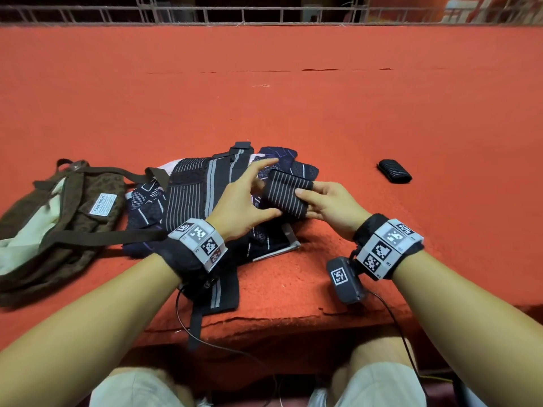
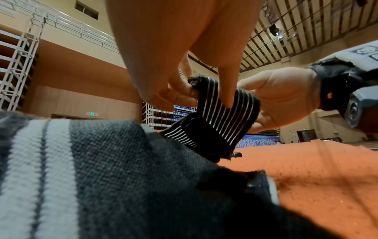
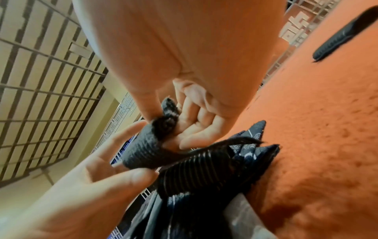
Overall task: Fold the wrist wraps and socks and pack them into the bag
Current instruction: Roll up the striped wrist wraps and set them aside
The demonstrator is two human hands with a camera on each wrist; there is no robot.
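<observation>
1. Knees in pale shorts point(image 1: 141, 387) sit closest, tucked under the edge of the orange counter point(image 1: 293, 98).
2. Right hand point(image 1: 329, 204) has the striped wrist wrap point(image 1: 286, 195) pinched: thumb on top of one end, fingers curled beneath it, a firm grip.
3. Left hand point(image 1: 244, 201) meets the wrap from the other side, thumb tip pressing its lower edge and the fingers spread loosely behind it; whether those fingers clamp it, I cannot tell.
4. From the left wrist view, that wrap point(image 2: 223, 116) is bent over on itself, white lines running down its black fabric, held just above the pile.
5. Right below the hands lies a heap of dark patterned socks point(image 1: 147, 207) with a long wrist wrap point(image 1: 188, 195), grey-banded, draped across it and trailing toward the counter's near edge.
6. Off to the left, touching the heap with its strap, the brown bag point(image 1: 67, 218) lies flat, mouth gaping, pale lining showing.
7. Well apart on the right, a rolled wrist wrap point(image 1: 394, 170) sits alone on the counter.
8. Far back, a white metal railing point(image 1: 264, 16) runs along the counter's edge.
</observation>
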